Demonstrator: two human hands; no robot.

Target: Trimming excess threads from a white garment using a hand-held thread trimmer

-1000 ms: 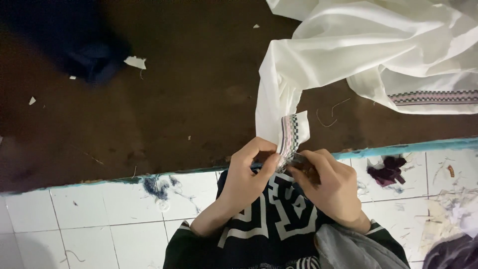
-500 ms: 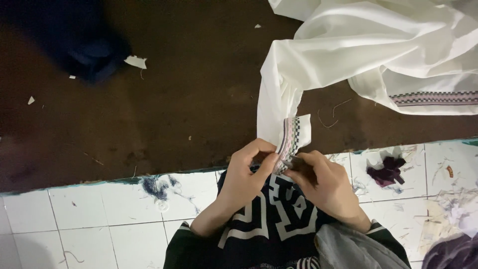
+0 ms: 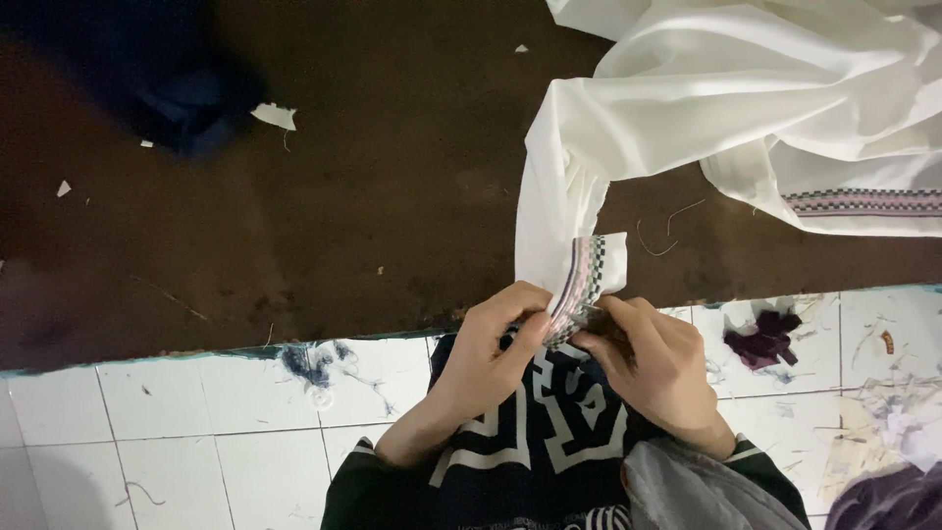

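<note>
The near edge of the dark brown table [image 3: 324, 245] runs just above both hands, with white floor tiles [image 3: 177, 422] showing below it. To the left of the hands a wide stretch of tabletop is seen, bare but for a few paper scraps [image 3: 274, 116] and threads; above and to the right it is covered by the white garment [image 3: 746, 108]. The patterned cuff [image 3: 586, 280] of that garment hangs over the table edge and is gripped between the two hands. The left hand [image 3: 498, 344] is closed on the cuff's lower edge from the left, thumb and fingers pinched. The right hand [image 3: 650, 365] is closed against it from the right; whether something small is also held there cannot be told. The cloth is thin, smooth and creased, gathered into a narrow fold above the cuff, which is banded in fine checked stripes. A dark purple rag [image 3: 763, 339] lies on the tiles to the right of the right hand.
</note>
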